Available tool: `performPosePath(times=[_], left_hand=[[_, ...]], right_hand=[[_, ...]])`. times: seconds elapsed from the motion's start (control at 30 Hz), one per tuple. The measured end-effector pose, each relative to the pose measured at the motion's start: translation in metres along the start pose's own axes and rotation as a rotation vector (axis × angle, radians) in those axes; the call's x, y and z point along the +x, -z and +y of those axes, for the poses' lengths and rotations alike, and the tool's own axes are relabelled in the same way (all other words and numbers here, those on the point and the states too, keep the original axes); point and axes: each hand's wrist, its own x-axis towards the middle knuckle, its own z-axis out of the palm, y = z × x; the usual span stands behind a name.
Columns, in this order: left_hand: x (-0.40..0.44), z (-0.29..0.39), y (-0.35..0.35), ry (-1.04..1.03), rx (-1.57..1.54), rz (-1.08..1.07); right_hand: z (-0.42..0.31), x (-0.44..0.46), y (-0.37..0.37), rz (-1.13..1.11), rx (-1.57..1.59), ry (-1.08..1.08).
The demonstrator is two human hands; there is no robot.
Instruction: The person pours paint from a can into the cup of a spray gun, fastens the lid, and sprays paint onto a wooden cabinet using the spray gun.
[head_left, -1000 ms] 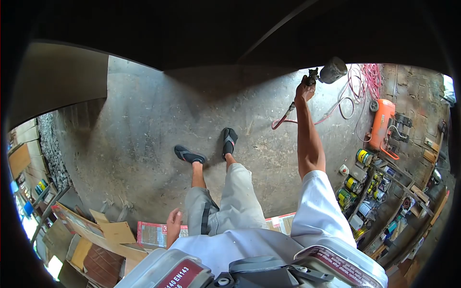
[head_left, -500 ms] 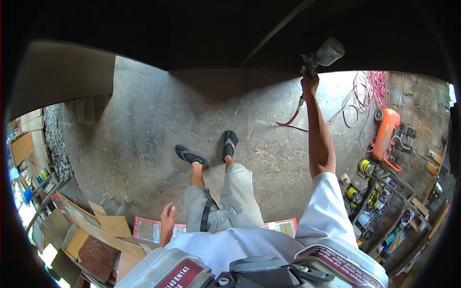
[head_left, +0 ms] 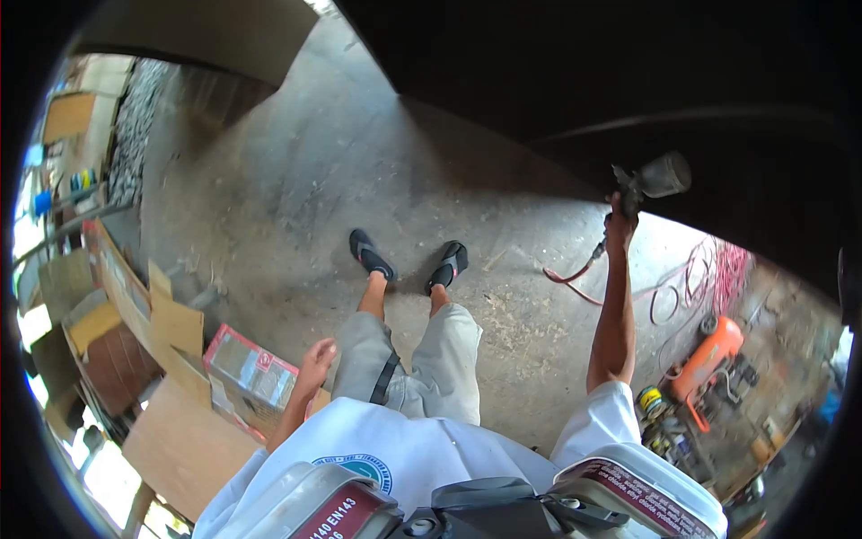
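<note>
My right hand (head_left: 621, 225) is wrapped round the handle of a spray gun (head_left: 628, 191), which has a translucent cup (head_left: 665, 174) tilted at its top. A red hose (head_left: 575, 286) runs from the gun's handle down to the floor. Just beyond the gun hangs a large dark panel (head_left: 718, 81), its surface mostly in shadow. My left hand (head_left: 316, 361) hangs beside my left thigh with its fingers loosely curled and nothing visible in them. Near it lies a cardboard box with red tape (head_left: 256, 366).
An orange compressor (head_left: 709, 355) and coiled red hose (head_left: 727, 274) are on the right, near paint cans (head_left: 651, 400). Cardboard sheets (head_left: 175, 319) lean at the left. Another panel (head_left: 197, 31) is at the upper left. My feet stand on the concrete floor (head_left: 359, 171).
The view has turned, tilting the dark panel's edge and bringing the taped box further into sight. My right hand and the spray gun now appear lower and further right. My feet have shifted.
</note>
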Motion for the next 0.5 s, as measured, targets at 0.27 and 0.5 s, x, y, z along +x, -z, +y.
performPosePath(times=[0.27, 0.5], left_hand=[[0.000, -0.026, -0.004, -0.089, -0.010, 0.063], [-0.001, -0.064, 0.045, -0.079, -0.084, 0.113]], right_hand=[[0.050, -0.116, -0.060, -0.093, -0.270, 0.121], [0.128, -0.217, -0.184, -0.228, -0.133, 0.049]])
